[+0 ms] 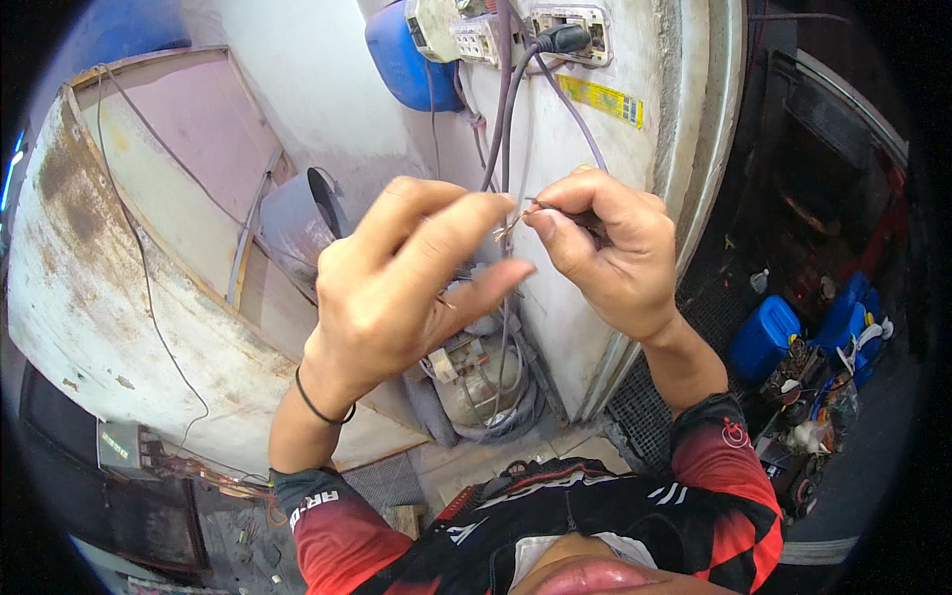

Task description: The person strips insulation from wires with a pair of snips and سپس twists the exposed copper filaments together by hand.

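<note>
My right hand (620, 253) is closed in a pinch, thumb against forefinger, on a thin dark wire. Bare, frayed wire strands (511, 228) stick out from its fingertips toward the left. My left hand (392, 273) faces them, thumb and forefinger spread on either side of the strands, slightly blurred. A short brown bit (446, 300) shows below the left palm; whether the hidden fingers touch it I cannot tell. Behind both hands, grey cables (506, 99) hang down the white wall from the sockets.
A black plug (565, 40) sits in a wall socket panel (598, 20) above. Below stands a dusty motor-like machine (481, 382) with hoses. At left is a large stained white panel (129, 297); at right, blue jerrycans (766, 337) and clutter on the floor.
</note>
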`<state>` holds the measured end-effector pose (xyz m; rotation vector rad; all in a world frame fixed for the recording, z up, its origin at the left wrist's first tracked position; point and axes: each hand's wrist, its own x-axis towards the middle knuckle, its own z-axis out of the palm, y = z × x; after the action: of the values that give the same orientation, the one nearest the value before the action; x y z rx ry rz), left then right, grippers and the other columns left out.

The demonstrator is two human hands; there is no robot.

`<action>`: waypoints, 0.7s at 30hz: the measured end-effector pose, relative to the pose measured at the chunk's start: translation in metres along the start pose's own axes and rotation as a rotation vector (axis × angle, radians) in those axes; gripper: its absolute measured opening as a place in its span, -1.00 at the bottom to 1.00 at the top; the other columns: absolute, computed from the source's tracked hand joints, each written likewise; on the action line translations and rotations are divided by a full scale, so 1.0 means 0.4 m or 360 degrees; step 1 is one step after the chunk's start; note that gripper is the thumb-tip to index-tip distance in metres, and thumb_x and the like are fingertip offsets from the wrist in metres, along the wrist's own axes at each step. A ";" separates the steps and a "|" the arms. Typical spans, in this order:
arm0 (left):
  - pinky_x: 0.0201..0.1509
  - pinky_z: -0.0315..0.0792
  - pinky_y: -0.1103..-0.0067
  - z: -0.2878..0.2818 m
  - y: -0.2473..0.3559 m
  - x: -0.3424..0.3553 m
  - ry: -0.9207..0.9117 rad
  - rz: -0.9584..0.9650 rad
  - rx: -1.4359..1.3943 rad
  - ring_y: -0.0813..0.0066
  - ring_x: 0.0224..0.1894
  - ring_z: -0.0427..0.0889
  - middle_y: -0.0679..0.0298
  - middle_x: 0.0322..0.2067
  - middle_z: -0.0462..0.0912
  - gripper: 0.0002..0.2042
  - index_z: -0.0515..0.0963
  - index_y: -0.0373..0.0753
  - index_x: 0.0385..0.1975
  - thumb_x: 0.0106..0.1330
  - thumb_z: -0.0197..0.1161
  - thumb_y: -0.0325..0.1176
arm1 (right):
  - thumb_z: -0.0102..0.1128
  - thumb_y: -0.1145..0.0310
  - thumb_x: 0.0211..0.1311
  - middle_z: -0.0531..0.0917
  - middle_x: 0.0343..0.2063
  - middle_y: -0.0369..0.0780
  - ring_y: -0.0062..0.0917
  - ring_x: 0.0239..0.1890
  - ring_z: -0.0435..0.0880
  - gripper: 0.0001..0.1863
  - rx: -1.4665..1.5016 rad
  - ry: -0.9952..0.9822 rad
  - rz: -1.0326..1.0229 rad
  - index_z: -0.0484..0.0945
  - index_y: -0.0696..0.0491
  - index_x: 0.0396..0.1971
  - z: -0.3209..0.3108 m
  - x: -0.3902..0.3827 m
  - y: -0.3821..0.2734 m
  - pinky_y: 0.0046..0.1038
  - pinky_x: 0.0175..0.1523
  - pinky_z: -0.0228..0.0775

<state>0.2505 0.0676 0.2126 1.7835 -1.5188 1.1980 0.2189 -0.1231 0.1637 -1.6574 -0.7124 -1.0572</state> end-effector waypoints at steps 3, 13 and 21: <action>-0.61 0.45 0.61 0.012 -0.038 -0.002 0.0040 0.0381 0.0075 0.45 -0.58 0.56 0.21 -0.45 0.56 -0.83 0.62 -0.33 -0.35 0.03 0.39 -0.56 | 0.24 0.58 0.13 0.57 -0.55 -0.23 -0.69 -0.59 0.47 -0.93 -0.0053 -0.0032 -0.0094 0.59 0.23 -0.38 0.002 0.001 -0.010 -0.62 -0.50 0.28; -0.57 0.09 0.77 -0.009 -0.035 0.002 -0.0776 -0.1534 -0.1740 0.85 -0.56 0.27 0.54 -0.55 0.41 -0.78 0.52 -0.29 -0.34 0.42 0.12 -0.24 | 0.37 0.60 -0.12 0.45 -0.65 -0.28 -0.51 -0.64 0.34 -0.80 -0.0565 0.0001 -0.0968 0.60 0.12 -0.41 -0.003 0.017 0.038 -0.49 -0.55 0.18; -0.62 0.27 0.75 -0.006 -0.018 -0.023 -0.0084 -0.0224 -0.0361 0.75 -0.61 0.42 0.32 -0.47 0.55 -0.72 0.55 -0.33 -0.18 0.10 0.40 -0.49 | 0.29 0.63 -0.11 0.52 -0.66 -0.26 -0.51 -0.65 0.42 -0.83 -0.0345 -0.0088 -0.0488 0.58 0.16 -0.44 -0.006 0.016 0.015 -0.54 -0.54 0.23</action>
<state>0.2566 0.0759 0.2070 1.7486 -1.4668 0.8804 0.2260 -0.1275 0.1672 -1.8046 -0.9366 -1.3483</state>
